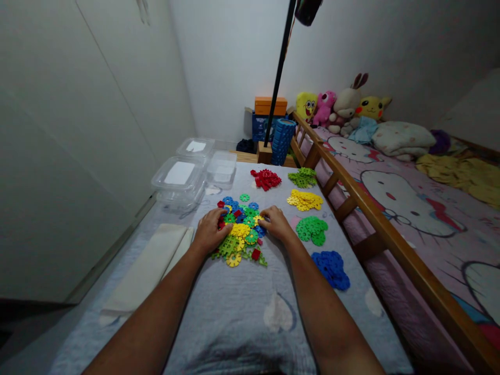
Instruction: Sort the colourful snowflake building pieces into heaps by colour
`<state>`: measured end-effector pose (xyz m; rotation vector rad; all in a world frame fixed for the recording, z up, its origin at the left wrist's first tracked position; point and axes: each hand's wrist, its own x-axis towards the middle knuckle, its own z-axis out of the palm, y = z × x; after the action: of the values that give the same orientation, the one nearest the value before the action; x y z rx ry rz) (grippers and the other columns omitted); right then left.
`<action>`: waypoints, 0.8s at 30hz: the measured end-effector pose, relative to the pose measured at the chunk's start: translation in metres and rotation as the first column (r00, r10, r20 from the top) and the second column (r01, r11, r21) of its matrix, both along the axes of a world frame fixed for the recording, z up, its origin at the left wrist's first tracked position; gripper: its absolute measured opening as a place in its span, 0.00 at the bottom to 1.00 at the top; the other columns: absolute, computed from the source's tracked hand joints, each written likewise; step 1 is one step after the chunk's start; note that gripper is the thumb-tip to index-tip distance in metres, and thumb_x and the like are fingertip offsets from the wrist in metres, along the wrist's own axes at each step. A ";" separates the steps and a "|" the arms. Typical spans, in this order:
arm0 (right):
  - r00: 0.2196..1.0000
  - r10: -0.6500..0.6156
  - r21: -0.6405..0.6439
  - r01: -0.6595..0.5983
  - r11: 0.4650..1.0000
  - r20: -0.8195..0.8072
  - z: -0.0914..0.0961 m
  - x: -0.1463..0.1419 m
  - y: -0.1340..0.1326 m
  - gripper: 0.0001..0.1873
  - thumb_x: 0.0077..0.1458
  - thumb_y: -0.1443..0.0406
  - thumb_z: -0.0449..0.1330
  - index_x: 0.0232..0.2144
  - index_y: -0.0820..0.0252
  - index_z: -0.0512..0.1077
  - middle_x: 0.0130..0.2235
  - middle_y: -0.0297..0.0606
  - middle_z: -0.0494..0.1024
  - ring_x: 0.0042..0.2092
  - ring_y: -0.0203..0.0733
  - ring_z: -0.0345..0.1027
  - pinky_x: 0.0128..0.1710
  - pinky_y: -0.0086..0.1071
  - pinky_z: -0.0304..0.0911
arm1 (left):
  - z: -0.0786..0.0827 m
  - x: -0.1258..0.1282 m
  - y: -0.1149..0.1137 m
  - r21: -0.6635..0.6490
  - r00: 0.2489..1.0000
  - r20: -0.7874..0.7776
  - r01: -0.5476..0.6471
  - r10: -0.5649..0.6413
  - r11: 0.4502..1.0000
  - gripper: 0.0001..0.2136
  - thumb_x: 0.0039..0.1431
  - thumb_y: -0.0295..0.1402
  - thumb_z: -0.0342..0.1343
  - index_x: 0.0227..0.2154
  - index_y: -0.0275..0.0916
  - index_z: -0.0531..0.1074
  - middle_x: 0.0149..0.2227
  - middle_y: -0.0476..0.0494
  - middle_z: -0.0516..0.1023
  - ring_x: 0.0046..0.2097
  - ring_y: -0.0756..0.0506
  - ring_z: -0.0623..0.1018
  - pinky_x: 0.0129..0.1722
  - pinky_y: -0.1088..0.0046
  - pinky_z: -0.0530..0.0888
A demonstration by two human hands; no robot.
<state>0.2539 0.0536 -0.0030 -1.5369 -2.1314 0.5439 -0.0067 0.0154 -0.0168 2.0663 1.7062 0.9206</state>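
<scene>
A mixed pile of plastic interlocking pieces [240, 229] in blue, yellow, green and red lies in the middle of the cloth-covered surface [242, 307]. My left hand [211, 229] rests against the pile's left edge, fingers curved and thumb apart from them. On the opposite edge, my right hand [275, 223] touches the pile, its fingertips and thumb spread around a yellow disc [258, 221]. Sorted heaps line the right: red pieces [267, 179], light green pieces [302, 178], yellow discs [305, 200], green discs [312, 230] and blue pieces [332, 270].
Clear plastic boxes [177, 174] with lids stand at the back left. A folded pale cloth [146, 265] lies on the left. A wooden bed rail [351, 192] borders the right side. Behind stand a black pole [279, 73] and a blue foam roller [283, 143].
</scene>
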 end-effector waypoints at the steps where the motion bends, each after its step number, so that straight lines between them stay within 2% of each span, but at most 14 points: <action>1: 1.000 -0.009 -0.005 0.008 1.000 -0.028 0.000 0.000 0.000 0.08 0.50 0.65 0.65 0.35 0.61 0.77 0.38 0.38 0.73 0.44 0.42 0.65 0.49 0.35 0.57 | 0.000 0.000 0.000 -0.002 1.000 0.000 -0.001 0.001 1.000 0.22 0.56 0.44 0.54 0.52 0.41 0.70 0.55 0.39 0.73 0.54 0.38 0.74 0.57 0.54 0.69; 4: 0.983 -0.050 -0.048 0.042 0.998 -0.177 -0.001 0.003 0.001 0.05 0.46 0.67 0.64 0.29 0.60 0.72 0.33 0.34 0.72 0.39 0.39 0.64 0.42 0.32 0.59 | 0.001 0.000 0.000 -0.007 1.000 0.001 0.004 -0.004 1.000 0.22 0.56 0.44 0.54 0.52 0.41 0.69 0.55 0.39 0.73 0.54 0.38 0.74 0.57 0.54 0.69; 7: 0.929 -0.120 -0.131 0.079 0.988 -0.351 -0.003 0.004 0.002 0.05 0.45 0.66 0.62 0.26 0.59 0.69 0.27 0.29 0.69 0.31 0.36 0.62 0.33 0.29 0.57 | 0.002 -0.001 0.000 -0.003 1.000 -0.002 0.003 -0.003 1.000 0.21 0.57 0.44 0.54 0.52 0.41 0.69 0.55 0.39 0.73 0.55 0.38 0.73 0.57 0.54 0.69; 11: 0.858 -0.194 -0.190 0.115 0.975 -0.476 -0.001 0.004 0.004 0.07 0.42 0.63 0.61 0.24 0.58 0.67 0.23 0.27 0.67 0.27 0.34 0.60 0.28 0.27 0.55 | 0.005 -0.001 0.000 -0.009 1.000 -0.008 0.006 -0.006 1.000 0.21 0.57 0.45 0.53 0.51 0.41 0.70 0.54 0.38 0.74 0.54 0.38 0.74 0.57 0.55 0.69; 15: 0.805 -0.256 -0.236 0.149 0.960 -0.535 0.015 0.015 0.009 0.10 0.39 0.60 0.63 0.23 0.58 0.67 0.22 0.27 0.67 0.26 0.33 0.60 0.26 0.27 0.55 | 0.006 -0.001 0.000 -0.022 1.000 -0.009 0.015 -0.015 1.000 0.22 0.56 0.45 0.53 0.51 0.41 0.70 0.53 0.38 0.74 0.52 0.38 0.75 0.55 0.56 0.71; 19: 0.763 -0.327 -0.217 0.246 0.945 -0.558 0.039 0.050 0.026 0.08 0.40 0.61 0.60 0.24 0.59 0.68 0.21 0.28 0.69 0.24 0.33 0.61 0.25 0.27 0.55 | 0.006 -0.001 0.001 -0.019 1.000 -0.003 0.015 -0.015 1.000 0.22 0.56 0.45 0.54 0.51 0.41 0.70 0.53 0.39 0.74 0.52 0.38 0.75 0.55 0.56 0.71; 21: 0.728 -0.411 -0.207 0.359 0.910 -0.548 0.049 0.075 0.038 0.07 0.40 0.63 0.59 0.26 0.59 0.68 0.22 0.29 0.70 0.24 0.34 0.62 0.24 0.27 0.56 | 0.005 -0.001 0.001 -0.022 1.000 -0.001 0.014 -0.014 1.000 0.22 0.56 0.45 0.54 0.51 0.41 0.70 0.53 0.39 0.74 0.51 0.39 0.75 0.55 0.56 0.71; 24: 0.657 -0.588 -0.161 0.592 0.790 -0.471 0.056 0.118 0.055 0.07 0.42 0.66 0.58 0.29 0.59 0.69 0.24 0.32 0.71 0.25 0.36 0.64 0.26 0.28 0.58 | 0.005 -0.001 0.001 -0.023 1.000 -0.002 0.006 -0.006 1.000 0.22 0.56 0.45 0.53 0.51 0.41 0.70 0.54 0.38 0.74 0.51 0.38 0.75 0.56 0.56 0.70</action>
<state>0.3722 0.1090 0.0531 -1.7309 -1.1400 0.6053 -0.0073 0.0159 -0.0119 2.0574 1.7022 0.8940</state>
